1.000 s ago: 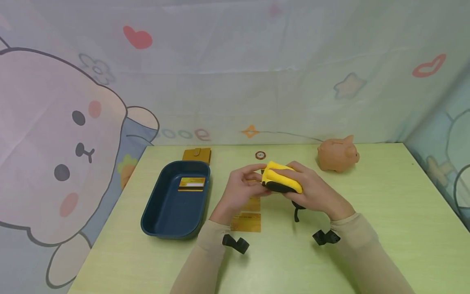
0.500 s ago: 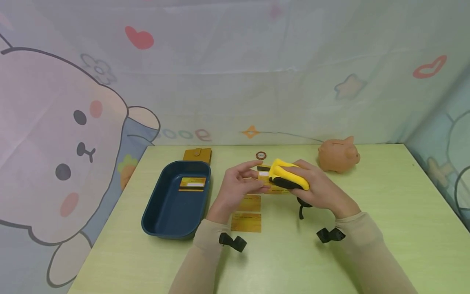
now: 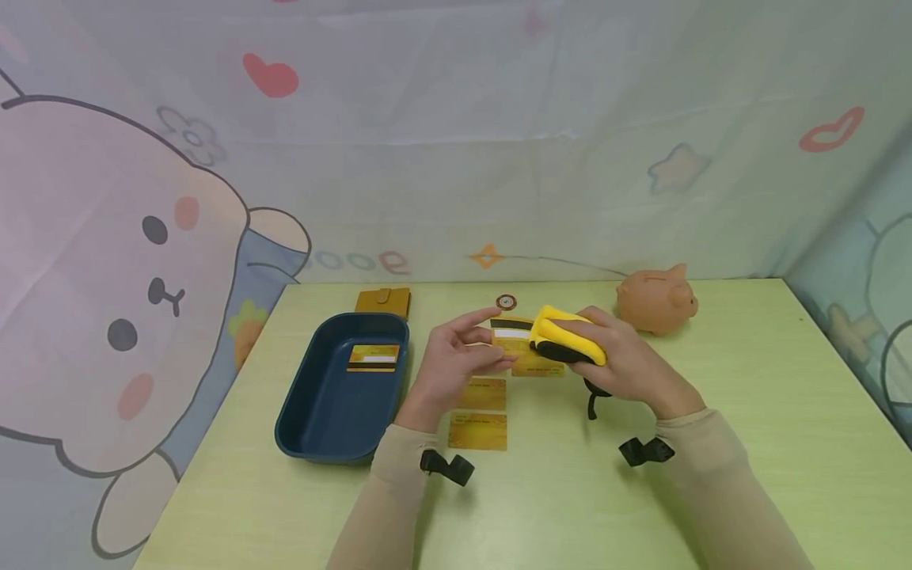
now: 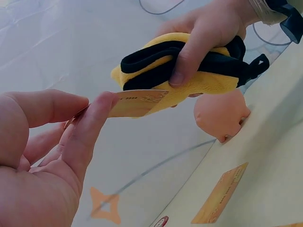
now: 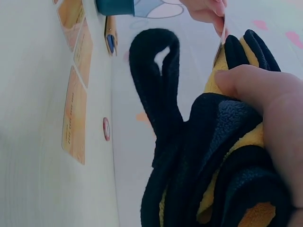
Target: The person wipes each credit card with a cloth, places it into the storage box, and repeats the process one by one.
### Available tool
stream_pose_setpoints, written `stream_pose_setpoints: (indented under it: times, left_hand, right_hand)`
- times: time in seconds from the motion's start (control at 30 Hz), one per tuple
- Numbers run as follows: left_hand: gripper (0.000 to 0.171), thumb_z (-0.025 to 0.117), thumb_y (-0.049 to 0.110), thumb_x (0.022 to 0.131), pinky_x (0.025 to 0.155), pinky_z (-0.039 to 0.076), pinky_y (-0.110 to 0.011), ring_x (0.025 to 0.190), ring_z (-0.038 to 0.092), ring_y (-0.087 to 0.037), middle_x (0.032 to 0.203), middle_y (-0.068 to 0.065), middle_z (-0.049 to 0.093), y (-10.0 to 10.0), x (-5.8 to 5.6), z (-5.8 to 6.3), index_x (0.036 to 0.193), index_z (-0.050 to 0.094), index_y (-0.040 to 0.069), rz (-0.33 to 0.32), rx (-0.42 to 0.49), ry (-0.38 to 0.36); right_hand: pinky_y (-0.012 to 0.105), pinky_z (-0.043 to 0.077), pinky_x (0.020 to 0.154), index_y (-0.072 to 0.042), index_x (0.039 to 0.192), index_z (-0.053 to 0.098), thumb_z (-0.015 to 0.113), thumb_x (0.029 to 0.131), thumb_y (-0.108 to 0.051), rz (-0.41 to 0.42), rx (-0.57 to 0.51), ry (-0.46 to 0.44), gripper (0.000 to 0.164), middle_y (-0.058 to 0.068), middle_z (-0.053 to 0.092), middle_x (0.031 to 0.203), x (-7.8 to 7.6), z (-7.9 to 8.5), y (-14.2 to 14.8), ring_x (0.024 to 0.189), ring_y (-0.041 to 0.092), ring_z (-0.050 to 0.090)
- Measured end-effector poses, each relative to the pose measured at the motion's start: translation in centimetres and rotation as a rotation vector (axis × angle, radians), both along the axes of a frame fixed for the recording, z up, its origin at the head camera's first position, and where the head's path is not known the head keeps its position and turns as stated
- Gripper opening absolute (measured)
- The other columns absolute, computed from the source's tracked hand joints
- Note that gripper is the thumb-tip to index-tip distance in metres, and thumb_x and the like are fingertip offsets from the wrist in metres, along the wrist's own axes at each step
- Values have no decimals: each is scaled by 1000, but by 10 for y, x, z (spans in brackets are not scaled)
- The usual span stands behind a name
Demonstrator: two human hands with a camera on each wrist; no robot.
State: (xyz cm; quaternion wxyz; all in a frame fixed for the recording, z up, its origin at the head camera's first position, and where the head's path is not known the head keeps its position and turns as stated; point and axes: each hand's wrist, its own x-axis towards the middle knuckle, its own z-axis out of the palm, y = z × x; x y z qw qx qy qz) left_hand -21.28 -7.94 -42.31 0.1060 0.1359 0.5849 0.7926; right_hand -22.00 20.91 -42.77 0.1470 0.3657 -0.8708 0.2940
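Observation:
My left hand [image 3: 452, 360] pinches a gold bank card [image 3: 504, 334] by its left end, above the table. The card's dark stripe shows in the head view, and its numbered side [image 4: 135, 105] shows in the left wrist view. In my right hand [image 3: 630, 360] is a folded yellow and black cloth [image 3: 566, 336], gripped against the card's right end and covering that part. A black loop [image 5: 158, 61] dangles from the cloth. Below lie several gold cards on the table: one under the held card [image 3: 537, 370], others nearer me [image 3: 486, 393].
On the left stands a dark blue tray [image 3: 285, 431] with one card [image 3: 373, 359] inside. A brown wallet [image 3: 383, 301] lies behind it. At the back are a red and white poker chip [image 3: 507, 302] and an orange piggy bank [image 3: 651, 301].
The cloth and my right hand have shifted right along the card, so more of its striped left end shows. My left hand has moved slightly left, still pinching it.

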Motion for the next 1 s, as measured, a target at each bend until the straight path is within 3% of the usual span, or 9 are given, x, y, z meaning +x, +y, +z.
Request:
stream_pose_setpoints:
  times: [0.13, 0.33, 0.53, 0.9, 1.0]
  left_hand:
    - [56, 66, -16, 93, 82, 65, -42, 89, 79, -34, 92, -4, 65, -2, -1, -2, 144, 63, 7, 14, 24, 5]
    - [56, 66, -15, 94, 83, 65, -41, 86, 80, -27, 92, -3, 65, -4, -3, -2, 145, 62, 6, 59, 44, -3]
    - [57, 67, -17, 93, 82, 65, -42, 85, 80, -28, 91, -4, 66, -7, -4, -3, 145, 62, 6, 89, 38, -22]
    - [58, 69, -14, 92, 83, 64, -47, 99, 76, -43, 92, -2, 66, -10, -5, -5, 145, 61, 9, 128, -91, -24]
    - [58, 70, -12, 92, 83, 64, -52, 97, 77, -41, 91, -1, 66, -11, -5, -4, 145, 62, 9, 141, -136, -13]
  right_hand:
    - [33, 52, 66, -12, 142, 66, 81, 85, -2, -18, 28, 4, 60, 12, 62, 124, 1, 1, 2, 82, 16, 58]
    - [34, 51, 66, -13, 143, 66, 80, 85, -2, -39, 64, 5, 61, 13, 62, 124, 3, 3, 3, 80, 17, 58]
    - [36, 53, 68, -14, 145, 64, 82, 85, -3, -56, 106, 9, 63, 13, 61, 123, 2, 2, 5, 82, 19, 59]
    - [35, 50, 67, -14, 143, 65, 81, 81, 2, -54, 26, 29, 66, 13, 61, 125, 0, 6, 17, 82, 16, 55]
    - [33, 50, 65, -13, 142, 65, 81, 79, 4, -40, -11, 45, 67, 14, 62, 125, -1, 7, 19, 82, 16, 56]
